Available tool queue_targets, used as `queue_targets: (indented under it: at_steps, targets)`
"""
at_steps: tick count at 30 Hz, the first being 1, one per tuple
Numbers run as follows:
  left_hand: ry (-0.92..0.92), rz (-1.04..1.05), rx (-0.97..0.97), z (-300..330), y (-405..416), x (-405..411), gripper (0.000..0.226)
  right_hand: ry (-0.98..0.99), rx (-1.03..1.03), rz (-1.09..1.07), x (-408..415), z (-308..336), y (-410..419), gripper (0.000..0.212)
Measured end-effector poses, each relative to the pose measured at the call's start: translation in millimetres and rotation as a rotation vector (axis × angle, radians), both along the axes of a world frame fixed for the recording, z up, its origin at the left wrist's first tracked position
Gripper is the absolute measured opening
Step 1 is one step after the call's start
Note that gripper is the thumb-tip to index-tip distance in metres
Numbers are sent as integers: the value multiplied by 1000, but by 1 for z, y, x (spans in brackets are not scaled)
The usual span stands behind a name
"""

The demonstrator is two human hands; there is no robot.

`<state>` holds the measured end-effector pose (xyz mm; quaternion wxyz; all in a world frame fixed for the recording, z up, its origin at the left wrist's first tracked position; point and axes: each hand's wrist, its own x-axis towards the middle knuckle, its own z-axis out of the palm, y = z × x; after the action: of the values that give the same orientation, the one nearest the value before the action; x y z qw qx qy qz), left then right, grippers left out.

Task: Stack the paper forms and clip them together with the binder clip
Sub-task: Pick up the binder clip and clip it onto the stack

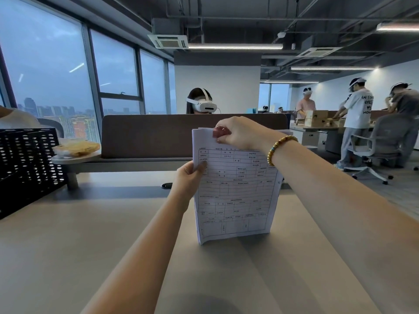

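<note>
— One stack of paper forms (235,191), and we hold it upright, its bottom edge resting on the table (90,245) in front of us. How many sheets we cannot count; several edges show at the lower left corner.

— Why upright?

— We judge it squares the edges: standing the sheets on the table lets them settle level before clipping. Our left hand (188,177) grips the stack's left edge about a third of the way down, thumb on the front sheet, fingers closed behind, steadying it.

— And the clip?

— One binder clip (220,132), reddish, sits at the top edge near the left corner. Our right hand (240,132) is pinched shut around it from above. Whether the clip already bites the paper or is only being pressed on, we cannot tell.

— Anything else nearby?

— Two hands, one beaded bracelet (280,148) on the right wrist. To the left stands one black perforated basket (27,168), well apart. Beyond a low partition (147,137), one person sits wearing a headset.
</note>
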<state>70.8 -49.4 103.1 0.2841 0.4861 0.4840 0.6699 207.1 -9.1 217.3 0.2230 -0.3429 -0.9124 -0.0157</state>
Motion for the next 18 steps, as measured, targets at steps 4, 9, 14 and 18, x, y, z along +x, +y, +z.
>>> queue_targets:
  at_steps: [4,9,14,18]
  targets:
    - [16,-1,-3,-3,1,-1,15,40,-248,-4,5,20,-13,65]
    - [20,-30,7,-4,2,-2,18,14,-189,-54,4,14,-8,60]
    - [7,-63,19,-5,4,-1,16,12,-157,-17,5,2,-1,41]
    - [6,-99,25,-8,6,-1,15,21,-38,-13,4,-7,6,32]
